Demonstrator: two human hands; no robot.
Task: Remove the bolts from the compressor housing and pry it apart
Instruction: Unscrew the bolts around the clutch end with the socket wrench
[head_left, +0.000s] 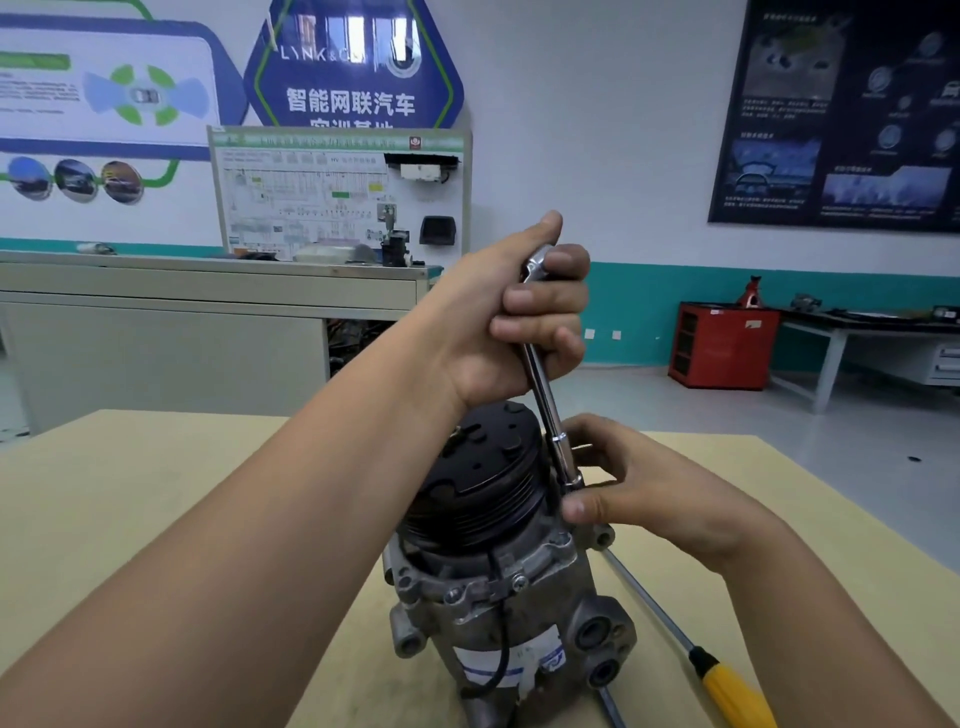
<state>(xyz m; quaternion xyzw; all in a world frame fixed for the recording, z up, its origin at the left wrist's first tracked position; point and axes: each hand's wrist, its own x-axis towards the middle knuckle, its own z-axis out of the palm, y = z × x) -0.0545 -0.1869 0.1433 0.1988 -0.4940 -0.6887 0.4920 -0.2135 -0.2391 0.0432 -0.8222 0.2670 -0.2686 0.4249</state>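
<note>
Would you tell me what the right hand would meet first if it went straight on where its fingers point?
The right hand pinches the chrome extension bar; pushing on, it would probably hit the black ribbed pulley just beyond.

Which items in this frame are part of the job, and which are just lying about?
In use: compressor, ratchet wrench, left hand, right hand; yellow-handled screwdriver, likely for prying.
Lying about: red cabinet, training board, dark poster.
</note>
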